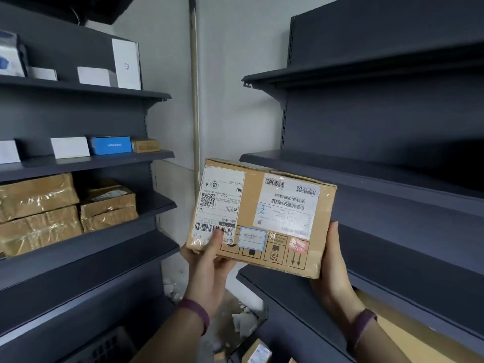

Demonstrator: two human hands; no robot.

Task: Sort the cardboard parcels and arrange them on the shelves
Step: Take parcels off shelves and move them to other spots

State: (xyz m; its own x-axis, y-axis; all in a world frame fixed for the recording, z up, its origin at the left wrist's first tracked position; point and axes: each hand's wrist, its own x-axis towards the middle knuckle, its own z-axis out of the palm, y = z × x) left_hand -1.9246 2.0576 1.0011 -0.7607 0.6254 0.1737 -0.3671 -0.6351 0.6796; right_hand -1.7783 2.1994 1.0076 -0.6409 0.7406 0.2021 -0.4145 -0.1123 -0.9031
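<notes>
Your left hand (209, 258) pinches the cardboard parcel (251, 203) at its lower left corner, thumb pressed on the barcode label (218, 205). Your right hand (332, 260) clasps its right end, fingers probably curled behind it. The parcel is held in the air, tilted. Just right of it runs a dark shelf (366, 174); well left sit taped parcels (39, 205) and a blue box (110, 144).

left hand (209, 260) and right hand (330, 268) hold a brown box (251, 200), thumb on its label | dark shelves (366, 169) on the right | taped brown boxes (39, 205) and white boxes (70, 147) on the left shelves (104, 161)
</notes>
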